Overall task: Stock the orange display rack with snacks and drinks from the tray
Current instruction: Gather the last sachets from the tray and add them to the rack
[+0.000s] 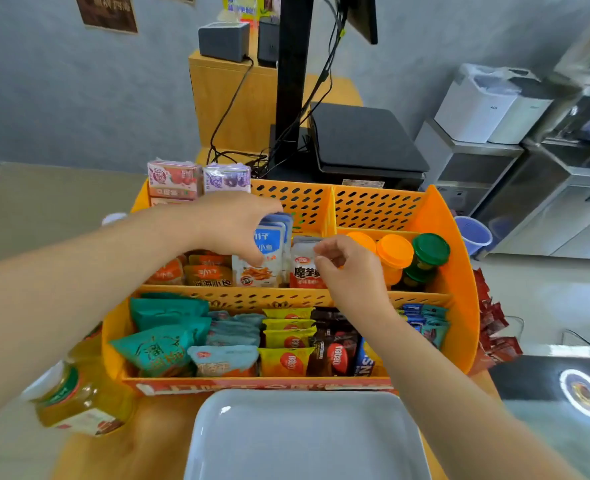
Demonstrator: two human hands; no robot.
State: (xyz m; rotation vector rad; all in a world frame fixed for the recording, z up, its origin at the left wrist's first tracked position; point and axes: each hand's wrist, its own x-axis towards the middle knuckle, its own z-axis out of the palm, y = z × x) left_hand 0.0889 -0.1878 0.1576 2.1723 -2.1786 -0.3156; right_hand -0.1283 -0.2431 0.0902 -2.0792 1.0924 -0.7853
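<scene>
The orange display rack (459, 271) stands on the counter with three stepped tiers. My left hand (231, 223) reaches over the middle tier and grips the tops of blue-and-white snack packets (269, 251). Beside them my right hand (349, 268) pinches the top of a white-and-red snack packet (304, 268). Orange packets (207, 271) fill the middle tier's left, and orange- and green-capped bottles (411, 254) its right. The front tier holds teal bags (162, 344), yellow and brown wafer packs (290, 358) and blue packs. Two drink cartons (196, 178) stand in the top tier. The grey tray (304, 438) in front shows nothing on it.
A juice bottle (79, 400) lies left of the rack on the wooden counter. Red sachets (494, 327) hang at the rack's right side. A black register base (362, 143) with a pole and cables stands behind. Steel counters and white machines are at the far right.
</scene>
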